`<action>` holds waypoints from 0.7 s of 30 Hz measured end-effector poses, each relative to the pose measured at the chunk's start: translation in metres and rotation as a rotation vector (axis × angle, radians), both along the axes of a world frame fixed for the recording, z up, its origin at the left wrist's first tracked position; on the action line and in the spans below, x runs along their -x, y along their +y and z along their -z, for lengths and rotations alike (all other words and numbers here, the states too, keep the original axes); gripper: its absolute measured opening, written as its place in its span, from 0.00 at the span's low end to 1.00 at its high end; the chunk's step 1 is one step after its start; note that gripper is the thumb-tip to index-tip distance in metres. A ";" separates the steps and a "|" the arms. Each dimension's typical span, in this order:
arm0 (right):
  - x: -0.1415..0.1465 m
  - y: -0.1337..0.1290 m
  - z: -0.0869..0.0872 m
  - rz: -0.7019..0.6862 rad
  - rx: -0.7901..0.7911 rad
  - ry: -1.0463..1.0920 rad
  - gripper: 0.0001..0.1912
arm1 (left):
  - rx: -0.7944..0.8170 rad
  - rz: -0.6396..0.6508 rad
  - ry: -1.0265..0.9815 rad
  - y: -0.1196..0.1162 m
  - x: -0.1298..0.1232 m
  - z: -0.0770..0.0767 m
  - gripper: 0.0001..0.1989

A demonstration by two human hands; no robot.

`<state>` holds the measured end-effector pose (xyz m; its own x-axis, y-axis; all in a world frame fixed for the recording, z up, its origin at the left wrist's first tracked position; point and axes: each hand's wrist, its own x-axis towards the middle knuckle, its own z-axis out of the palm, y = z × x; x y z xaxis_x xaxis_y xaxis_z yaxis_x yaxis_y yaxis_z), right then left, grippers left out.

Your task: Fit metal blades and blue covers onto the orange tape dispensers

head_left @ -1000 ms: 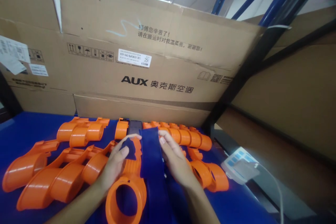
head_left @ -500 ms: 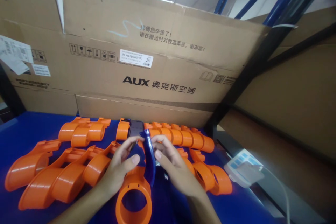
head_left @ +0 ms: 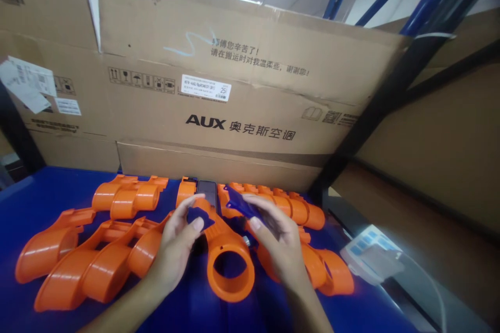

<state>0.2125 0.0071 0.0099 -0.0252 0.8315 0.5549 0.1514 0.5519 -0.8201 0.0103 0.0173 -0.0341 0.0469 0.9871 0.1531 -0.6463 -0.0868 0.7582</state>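
Left hand (head_left: pixel 175 250): grip closed on an orange ring part (head_left: pixel 222 239), held by its narrow upper end and tilted so the ring points down and toward the person. A dark blue piece (head_left: pixel 200 216) sits under the thumb, against that narrow end (whether it is fastened there, I cannot tell).

Right hand (head_left: pixel 279 234): grip narrow, thumb and fingers pinching a slim blue part (head_left: pixel 242 203), which slants up toward the left. The held orange part is between the hands, above the bench (head_left: pixel 50 187), its ring apart from the right hand.

Surroundings: larger orange pieces (head_left: pixel 64 276) lie overlapped to the left of the left hand, with a smaller cluster (head_left: pixel 125 200) behind them. A tight row of orange pieces (head_left: pixel 287 205) runs behind the right hand; others (head_left: pixel 338 273) lie to its right. A dark, phone-like object (head_left: pixel 207 191) rests beyond the hands. A white device (head_left: pixel 371 255) stands near the bench's right edge. Cardboard (head_left: pixel 250 109) printed "AUX" forms the back.
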 end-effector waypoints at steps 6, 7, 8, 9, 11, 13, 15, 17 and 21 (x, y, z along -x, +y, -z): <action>0.004 -0.006 -0.006 -0.045 -0.046 -0.169 0.16 | 0.002 -0.082 -0.002 0.002 -0.001 -0.006 0.23; 0.004 -0.006 -0.006 -0.043 -0.048 -0.170 0.16 | 0.002 -0.080 0.004 0.001 -0.001 -0.006 0.24; 0.005 -0.005 -0.005 -0.039 -0.050 -0.169 0.16 | 0.001 -0.078 0.012 0.001 -0.001 -0.006 0.25; 0.005 -0.005 -0.005 -0.038 -0.050 -0.170 0.16 | -0.003 -0.076 0.019 0.001 -0.001 -0.006 0.25; 0.005 -0.003 -0.004 -0.041 -0.052 -0.174 0.16 | -0.009 -0.083 0.022 0.001 -0.001 -0.005 0.26; 0.004 -0.002 -0.004 -0.045 -0.050 -0.180 0.16 | -0.010 -0.086 0.017 0.001 -0.001 -0.003 0.26; 0.005 -0.002 -0.004 -0.038 -0.045 -0.184 0.16 | -0.018 -0.092 0.015 0.001 0.000 -0.002 0.26; 0.005 -0.003 -0.004 -0.031 -0.041 -0.189 0.15 | -0.040 -0.093 0.024 0.001 0.001 -0.003 0.25; 0.004 -0.002 -0.001 -0.058 -0.053 -0.195 0.15 | -0.074 -0.061 0.029 0.000 0.003 -0.004 0.27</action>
